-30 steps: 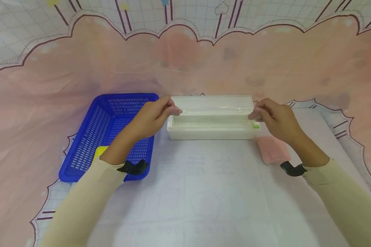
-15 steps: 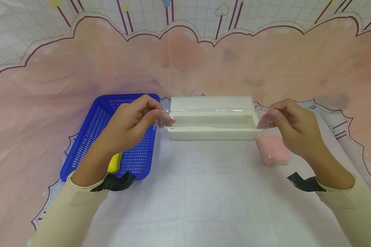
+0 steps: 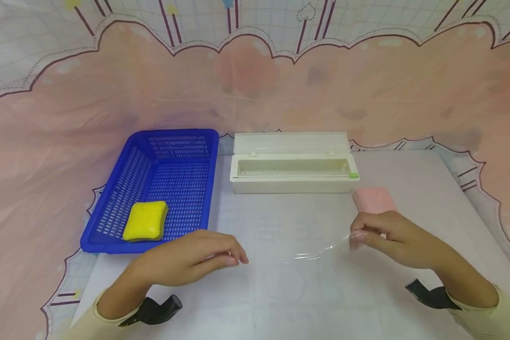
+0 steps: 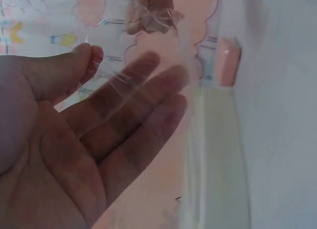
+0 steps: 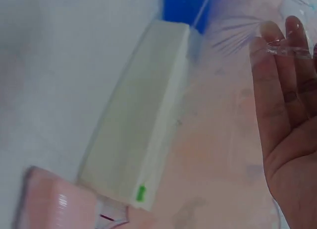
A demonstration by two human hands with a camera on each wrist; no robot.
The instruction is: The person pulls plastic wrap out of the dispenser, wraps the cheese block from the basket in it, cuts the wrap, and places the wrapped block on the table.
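Observation:
Clear plastic wrap [image 3: 308,256] stretches between my hands and is hard to make out near the left one. My right hand [image 3: 397,236] pinches one end in front of a pink block [image 3: 374,200]; the film lies over the fingertips [image 5: 270,45] in the right wrist view. Left hand [image 3: 193,257] is lower left, thumb and forefinger close together at the other end. Creased film [image 4: 111,75] runs from that thumb in the left wrist view. Behind stands a white wrap dispenser [image 3: 295,185], lid raised, with a green cutter [image 3: 354,175] at its right end.
A blue mesh basket [image 3: 212,189] stands left of the dispenser, a yellow pillow-shaped block [image 3: 146,221] inside it. A white patterned cloth [image 3: 255,302] covers the table, and a peach printed sheet [image 3: 255,89] lies beyond.
Both hands have come away from the dispenser toward the front edge, drawing the wrap with them. The yellow block and the dispenser's trough are uncovered to view; the pink block is partly hidden.

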